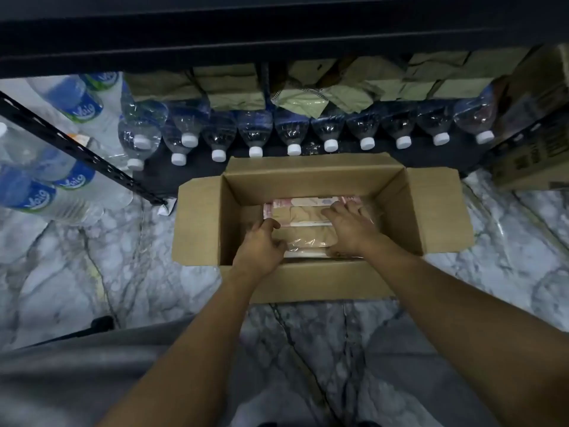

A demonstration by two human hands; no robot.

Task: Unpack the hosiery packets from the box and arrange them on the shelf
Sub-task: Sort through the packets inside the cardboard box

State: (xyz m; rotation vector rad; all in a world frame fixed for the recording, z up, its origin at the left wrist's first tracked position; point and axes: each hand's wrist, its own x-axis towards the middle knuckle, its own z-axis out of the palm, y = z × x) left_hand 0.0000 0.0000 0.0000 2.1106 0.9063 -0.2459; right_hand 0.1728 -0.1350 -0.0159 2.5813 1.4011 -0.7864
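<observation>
Hosiery packets (308,215) lay stacked inside the open cardboard box (200,223). Inside the box, the left hand (261,245) gripped their left end with curled fingers. The right hand (349,224) lay spread flat across their top, apart from the left.

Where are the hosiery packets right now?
Head view, centre: the packets lie inside the open cardboard box on the floor, under the left hand and right hand.

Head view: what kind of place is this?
Probably a shop or stockroom: a metal shelf lined with water bottles, brown packs stacked behind them, and an open box of packets on the floor.
</observation>
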